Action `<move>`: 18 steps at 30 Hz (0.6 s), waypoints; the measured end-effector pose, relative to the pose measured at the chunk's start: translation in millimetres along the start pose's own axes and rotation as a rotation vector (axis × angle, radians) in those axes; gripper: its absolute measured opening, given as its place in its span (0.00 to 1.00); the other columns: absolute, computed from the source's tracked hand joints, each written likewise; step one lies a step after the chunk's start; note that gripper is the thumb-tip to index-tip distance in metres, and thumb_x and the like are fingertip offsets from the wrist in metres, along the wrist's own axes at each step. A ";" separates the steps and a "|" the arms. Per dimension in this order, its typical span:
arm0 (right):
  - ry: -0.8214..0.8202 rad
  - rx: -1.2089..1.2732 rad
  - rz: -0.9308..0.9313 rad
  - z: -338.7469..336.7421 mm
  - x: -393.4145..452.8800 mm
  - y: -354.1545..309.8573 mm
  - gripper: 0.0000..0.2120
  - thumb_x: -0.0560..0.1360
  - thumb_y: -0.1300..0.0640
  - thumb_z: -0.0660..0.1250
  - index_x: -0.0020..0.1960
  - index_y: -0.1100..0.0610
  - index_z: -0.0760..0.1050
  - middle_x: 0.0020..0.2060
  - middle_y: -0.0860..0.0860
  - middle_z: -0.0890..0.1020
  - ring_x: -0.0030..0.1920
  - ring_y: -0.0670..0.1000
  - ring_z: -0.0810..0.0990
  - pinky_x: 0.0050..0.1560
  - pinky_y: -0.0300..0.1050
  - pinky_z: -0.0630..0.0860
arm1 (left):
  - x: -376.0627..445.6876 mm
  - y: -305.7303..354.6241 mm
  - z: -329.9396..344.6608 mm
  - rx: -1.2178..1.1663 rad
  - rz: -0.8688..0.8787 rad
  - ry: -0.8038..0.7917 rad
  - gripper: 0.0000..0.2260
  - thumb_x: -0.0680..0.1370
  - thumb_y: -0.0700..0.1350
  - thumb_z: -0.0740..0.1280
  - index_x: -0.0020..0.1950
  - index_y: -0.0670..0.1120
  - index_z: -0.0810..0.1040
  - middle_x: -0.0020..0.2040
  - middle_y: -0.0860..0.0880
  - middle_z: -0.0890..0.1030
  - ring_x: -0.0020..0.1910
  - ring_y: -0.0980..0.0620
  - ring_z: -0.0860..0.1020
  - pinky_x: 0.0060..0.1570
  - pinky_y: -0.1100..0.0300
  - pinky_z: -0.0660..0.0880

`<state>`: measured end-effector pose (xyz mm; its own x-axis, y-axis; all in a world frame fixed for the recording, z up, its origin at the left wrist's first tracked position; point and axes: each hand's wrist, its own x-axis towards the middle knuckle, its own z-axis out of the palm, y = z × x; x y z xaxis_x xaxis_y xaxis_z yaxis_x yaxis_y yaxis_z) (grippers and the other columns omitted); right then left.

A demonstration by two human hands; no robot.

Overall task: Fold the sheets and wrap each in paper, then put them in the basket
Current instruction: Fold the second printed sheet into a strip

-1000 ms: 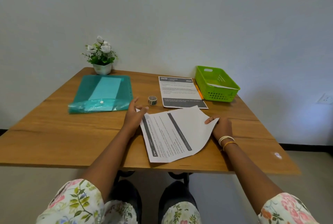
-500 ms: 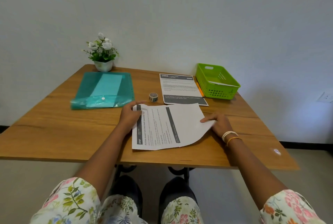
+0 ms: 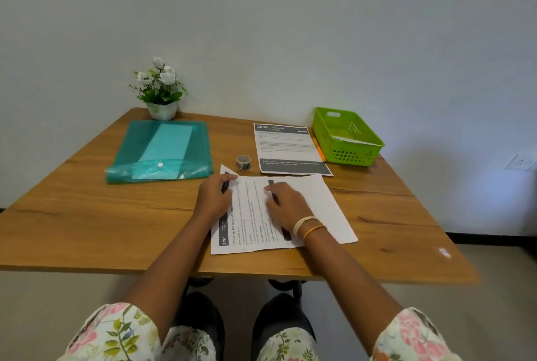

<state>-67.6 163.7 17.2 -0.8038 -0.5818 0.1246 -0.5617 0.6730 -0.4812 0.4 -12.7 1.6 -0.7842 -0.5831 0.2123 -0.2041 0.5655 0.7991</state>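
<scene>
A printed sheet (image 3: 325, 209) lies flat on the wooden table (image 3: 101, 215) in front of me, its text running sideways. My left hand (image 3: 213, 201) holds its far left edge with curled fingers, beside a small lifted corner. The straight fingers of my right hand (image 3: 286, 203) press flat on the middle of the sheet. A second printed sheet (image 3: 290, 148) lies further back. To its right stands the green basket (image 3: 348, 155), with a white paper (image 3: 353, 139) inside.
A small tape roll (image 3: 243, 162) stands just beyond the near sheet. At back left lies a teal plastic folder (image 3: 162, 151) in front of a potted white flower (image 3: 161, 90). An orange pencil (image 3: 319, 150) lies between the far sheet and the basket.
The sheet has turned and settled flat on the table. My right hand left the sheet's right corner and now lies on its middle. My left hand stayed at the left edge.
</scene>
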 end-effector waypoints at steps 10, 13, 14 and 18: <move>-0.015 -0.269 0.010 20.0 6.4 26.0 0.27 0.80 0.40 0.49 0.76 0.51 0.58 0.77 0.49 0.58 0.76 0.51 0.56 0.75 0.56 0.53 | 2.8 -2.3 0.2 -0.129 -0.016 0.030 0.19 0.77 0.37 0.67 0.67 0.49 0.76 0.61 0.47 0.79 0.55 0.51 0.78 0.47 0.61 0.77; 0.020 -0.274 0.044 20.2 4.1 31.1 0.27 0.80 0.40 0.49 0.76 0.51 0.59 0.77 0.49 0.59 0.76 0.51 0.57 0.75 0.56 0.53 | 2.7 -2.9 -2.4 -0.224 -0.035 0.027 0.20 0.78 0.38 0.66 0.69 0.50 0.73 0.55 0.48 0.79 0.49 0.54 0.77 0.39 0.66 0.73; 0.032 -0.272 0.047 21.3 4.1 29.8 0.27 0.80 0.41 0.49 0.76 0.51 0.59 0.76 0.49 0.59 0.76 0.51 0.57 0.75 0.57 0.53 | 2.2 -3.0 -3.0 -0.234 -0.030 0.032 0.20 0.78 0.38 0.66 0.69 0.50 0.73 0.52 0.48 0.79 0.47 0.55 0.77 0.38 0.67 0.72; 0.082 -0.245 0.061 24.0 5.3 20.1 0.26 0.80 0.43 0.51 0.75 0.52 0.61 0.76 0.50 0.60 0.76 0.51 0.57 0.74 0.58 0.53 | -0.5 -3.2 -4.6 -0.263 -0.051 0.066 0.16 0.79 0.39 0.65 0.67 0.46 0.76 0.47 0.49 0.80 0.42 0.58 0.78 0.33 0.70 0.71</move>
<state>-78.4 163.2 -12.6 -0.8454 -0.5043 0.1761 -0.5341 0.8021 -0.2671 4.1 -16.9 1.5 -0.7353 -0.6485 0.1969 -0.0770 0.3685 0.9264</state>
